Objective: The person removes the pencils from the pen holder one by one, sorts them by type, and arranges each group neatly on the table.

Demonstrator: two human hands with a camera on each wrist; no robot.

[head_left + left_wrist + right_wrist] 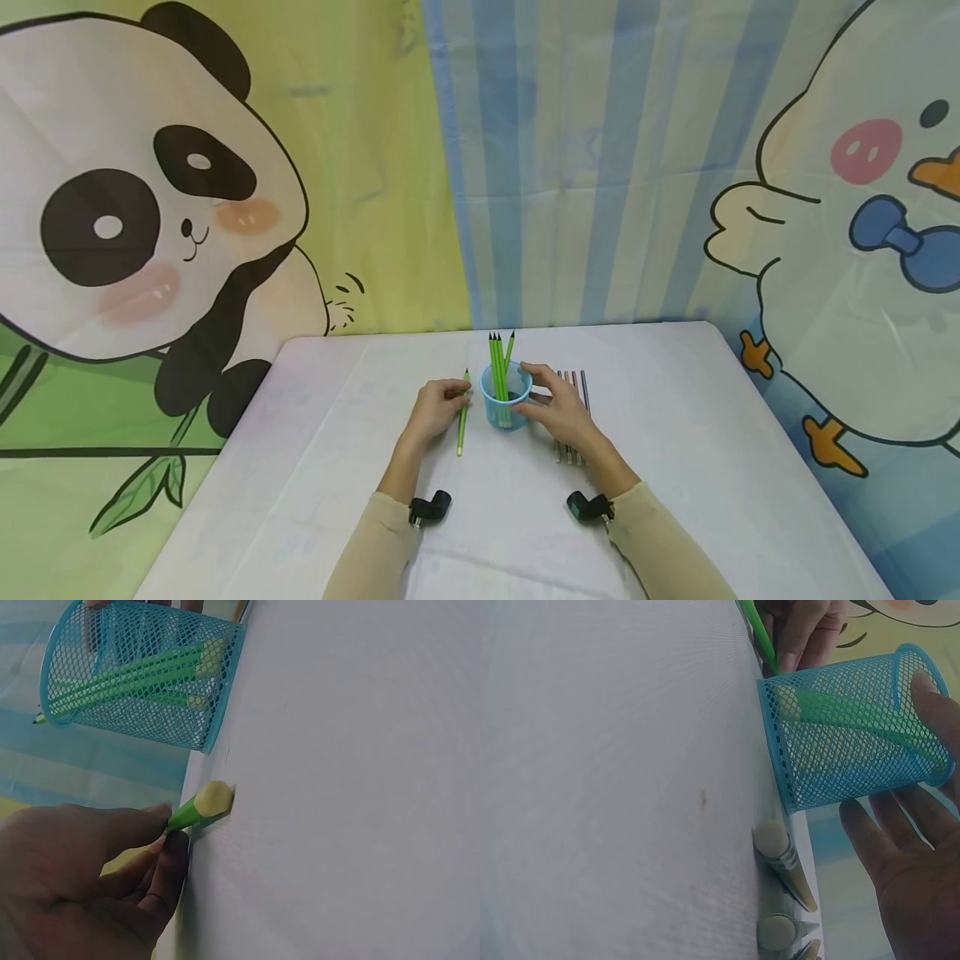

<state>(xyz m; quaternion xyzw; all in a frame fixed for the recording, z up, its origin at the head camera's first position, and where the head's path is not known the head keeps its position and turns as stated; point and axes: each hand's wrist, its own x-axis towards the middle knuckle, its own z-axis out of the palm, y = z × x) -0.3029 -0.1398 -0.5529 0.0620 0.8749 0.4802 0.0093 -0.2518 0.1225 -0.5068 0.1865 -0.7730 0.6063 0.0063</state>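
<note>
My left hand pinches a green pencil between thumb and fingers, its dark tip pointing away from me. In the left wrist view the pencil's pale blunt end sticks out past the fingertips. Just to the right stands a light blue mesh pencil cup, with several green pencils in it, tips up. My right hand holds the cup from its right side. In the right wrist view the thumb is at the cup's rim and the other fingers lie along its side.
Several slim pencil-like sticks lie side by side on the white table, partly under my right hand. Their pale round ends show in the right wrist view. A printed curtain hangs behind the table's far edge.
</note>
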